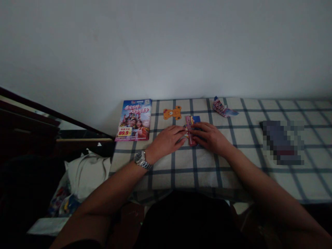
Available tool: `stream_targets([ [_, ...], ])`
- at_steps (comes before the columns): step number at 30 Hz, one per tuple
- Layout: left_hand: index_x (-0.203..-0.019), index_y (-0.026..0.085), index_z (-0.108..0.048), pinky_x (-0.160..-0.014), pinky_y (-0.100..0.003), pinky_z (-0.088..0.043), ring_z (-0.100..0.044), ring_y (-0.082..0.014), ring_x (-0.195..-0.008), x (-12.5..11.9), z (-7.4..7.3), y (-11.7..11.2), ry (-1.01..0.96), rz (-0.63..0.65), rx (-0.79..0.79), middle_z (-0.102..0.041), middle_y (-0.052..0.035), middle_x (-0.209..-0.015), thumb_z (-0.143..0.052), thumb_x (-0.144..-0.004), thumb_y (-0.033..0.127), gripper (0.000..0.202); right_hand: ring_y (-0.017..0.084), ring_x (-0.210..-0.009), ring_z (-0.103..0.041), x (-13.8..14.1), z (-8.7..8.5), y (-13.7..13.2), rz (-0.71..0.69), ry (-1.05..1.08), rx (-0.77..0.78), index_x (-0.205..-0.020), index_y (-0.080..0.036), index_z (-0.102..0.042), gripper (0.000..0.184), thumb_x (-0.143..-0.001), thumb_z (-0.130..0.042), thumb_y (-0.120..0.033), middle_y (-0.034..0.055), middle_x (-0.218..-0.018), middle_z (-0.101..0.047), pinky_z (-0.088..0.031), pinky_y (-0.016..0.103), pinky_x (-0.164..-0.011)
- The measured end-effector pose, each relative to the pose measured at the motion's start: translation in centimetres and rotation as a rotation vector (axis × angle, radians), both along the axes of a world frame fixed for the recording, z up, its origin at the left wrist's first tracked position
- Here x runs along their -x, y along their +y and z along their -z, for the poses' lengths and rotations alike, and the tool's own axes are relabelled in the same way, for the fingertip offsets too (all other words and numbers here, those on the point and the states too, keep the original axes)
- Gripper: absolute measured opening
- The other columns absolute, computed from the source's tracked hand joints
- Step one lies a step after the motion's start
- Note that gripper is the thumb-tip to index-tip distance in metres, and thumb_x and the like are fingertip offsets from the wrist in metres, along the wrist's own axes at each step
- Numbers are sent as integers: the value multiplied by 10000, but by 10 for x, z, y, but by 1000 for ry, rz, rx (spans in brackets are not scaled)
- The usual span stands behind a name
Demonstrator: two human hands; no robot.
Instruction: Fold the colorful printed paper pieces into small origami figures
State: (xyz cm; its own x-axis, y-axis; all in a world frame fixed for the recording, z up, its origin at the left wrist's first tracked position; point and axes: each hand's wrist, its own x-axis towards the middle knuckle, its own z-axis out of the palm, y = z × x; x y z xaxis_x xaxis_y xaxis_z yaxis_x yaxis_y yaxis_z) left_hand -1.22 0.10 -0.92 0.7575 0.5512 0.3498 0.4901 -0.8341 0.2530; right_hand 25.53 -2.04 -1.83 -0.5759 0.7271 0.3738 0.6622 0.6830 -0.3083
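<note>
A folded flyer (pixel 191 141), pink with some blue and yellow, lies on the checked cloth between my hands. From the left side, my left hand (pixel 169 139), wearing a metal watch (pixel 141 158) at the wrist, holds the flyer's edge with its fingertips, thumb lower down. Several fingers of my right hand (pixel 209 137) press on the flyer's right part, holding it against the cloth and hiding some of it. Just behind the left hand is a flat orange bear figure (pixel 172 113). Crumpled or folded printed paper (pixel 222 109) sits beyond the right hand.
A stack of printed flyers (pixel 134 121) lies at the cloth's left end. On the right is a dark, pixelated object (pixel 280 140). A white wall (pixel 166 48) rises behind the checked cloth (pixel 166 173). Below left stands a pale bag (pixel 89 173) among dark furniture.
</note>
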Motion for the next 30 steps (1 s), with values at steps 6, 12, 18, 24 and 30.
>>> stream_targets([
  [6,-1355,164,-651,-1053,-448,-586,-639,-247,-1194,-1,-1,-1,5,1,3,-677,-107,-1301,-555,-1073,295,326,330,-1297,-640,1,0,-1,5,-6,-16,-1286,-208,-755,309,-1050,-604,-337,142,-1387,-694,-561,545,-1074],
  [12,-1356,145,-648,-1078,-439,-572,-624,-247,-1203,-1,-1,-2,25,-6,12,-669,-102,-1314,-555,-1073,290,331,336,-1298,-632,2,2,-1,12,-10,-12,-1317,-215,-747,327,-1047,-602,-330,144,-1398,-684,-557,555,-1077],
  [18,-1374,143,-631,-1072,-439,-572,-613,-249,-1199,-2,0,-1,38,-12,-14,-658,-107,-1318,-574,-1065,291,347,331,-1301,-629,4,-1,-2,24,-16,1,-1332,-210,-743,337,-1056,-583,-318,151,-1393,-683,-560,546,-1079],
  [24,-1372,167,-642,-1052,-445,-579,-609,-265,-1212,-3,-1,-4,91,-31,-46,-639,-103,-1327,-573,-1065,293,339,327,-1288,-643,2,-1,-1,13,-8,-23,-1321,-186,-745,333,-1062,-576,-310,154,-1387,-691,-571,540,-1068],
  [30,-1359,130,-642,-1045,-432,-585,-616,-258,-1194,-6,-3,-6,107,-51,-65,-660,-107,-1302,-515,-1085,231,318,334,-1279,-654,-1,0,1,-3,-22,-40,-1332,-186,-740,343,-1060,-584,-322,157,-1384,-701,-576,542,-1055],
])
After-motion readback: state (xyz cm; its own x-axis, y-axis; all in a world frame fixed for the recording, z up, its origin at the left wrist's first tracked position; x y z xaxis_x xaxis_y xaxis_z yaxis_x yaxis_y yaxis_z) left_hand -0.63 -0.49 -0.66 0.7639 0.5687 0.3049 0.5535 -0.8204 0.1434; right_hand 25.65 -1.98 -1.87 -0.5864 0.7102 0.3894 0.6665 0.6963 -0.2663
